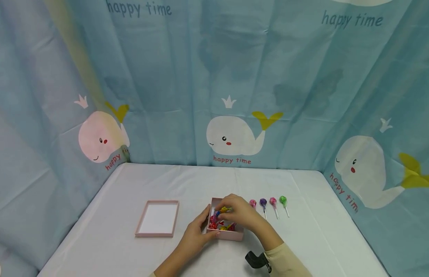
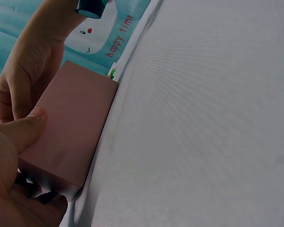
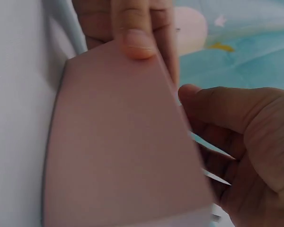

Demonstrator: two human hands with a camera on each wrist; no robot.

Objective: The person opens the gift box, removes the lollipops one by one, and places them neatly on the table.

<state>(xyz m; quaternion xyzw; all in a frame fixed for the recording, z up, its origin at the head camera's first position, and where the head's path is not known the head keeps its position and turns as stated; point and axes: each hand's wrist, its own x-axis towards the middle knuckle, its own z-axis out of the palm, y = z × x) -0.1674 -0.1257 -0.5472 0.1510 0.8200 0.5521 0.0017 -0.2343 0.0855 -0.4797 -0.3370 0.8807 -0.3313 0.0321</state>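
A pink open-topped box (image 1: pixel 228 235) stands on the table with several brightly wrapped lollipops (image 1: pixel 213 220) inside. My left hand (image 1: pixel 197 232) grips its left end, the thumb on the front wall and the other fingers around the side. From above, my right hand (image 1: pixel 241 211) reaches over the right side of the box, fingertips down among the lollipops by a blue-and-yellow one. Whether the fingers pinch one is hidden, also in the right wrist view, where the box wall (image 3: pixel 118 137) covers them. The left wrist view shows the left thumb (image 2: pixel 28 130) pressed on the box.
Right of the box lie several lollipops in a row, among them a purple one (image 1: pixel 263 202), a pink one (image 1: pixel 273 201) and a green one (image 1: pixel 283 199). A shallow pink lid (image 1: pixel 154 235) rests to the left. A whale-print curtain (image 1: pixel 166 84) surrounds the white table (image 1: pixel 315 238).
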